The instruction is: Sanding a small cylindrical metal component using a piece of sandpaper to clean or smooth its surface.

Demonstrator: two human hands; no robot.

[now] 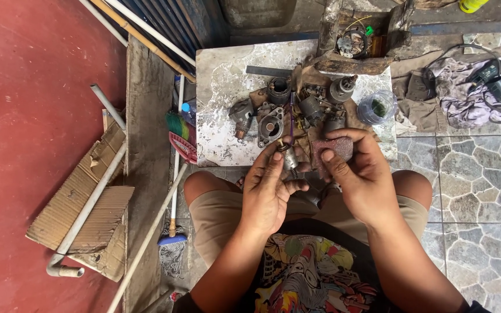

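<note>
— Seen from above: left hand (269, 194) raised over the knees, fingers (273, 165) clamped round a small metal shaft part (290, 159). Held in the air, just short of the counter (221, 93).

— And the other hand?

— Right hand (358, 179), fingers (327, 156) pinched shut on a reddish-brown piece of abrasive paper (334, 148). Paper just beside the shaft part, to its right, close to touching; contact hard to tell.

— Long axis?

— Near upright in the picture, pointing away from the body toward the counter, ring end at the top, threaded end down between thumb and forefinger. Left hand on the part itself; right hand only near, coming at its side across the axis.

— Surroundings?

— Marbled slab counter strewn with dismantled motor parts: a round housing (271, 128), a dark cylinder (279, 90), a clear plastic cup (377, 107). Broom (172, 232) and white pipes (88, 208) at left beside flattened cardboard (82, 214), power tools (494, 81) on a cloth at right, stone-patterned floor (471, 191) beneath.
</note>
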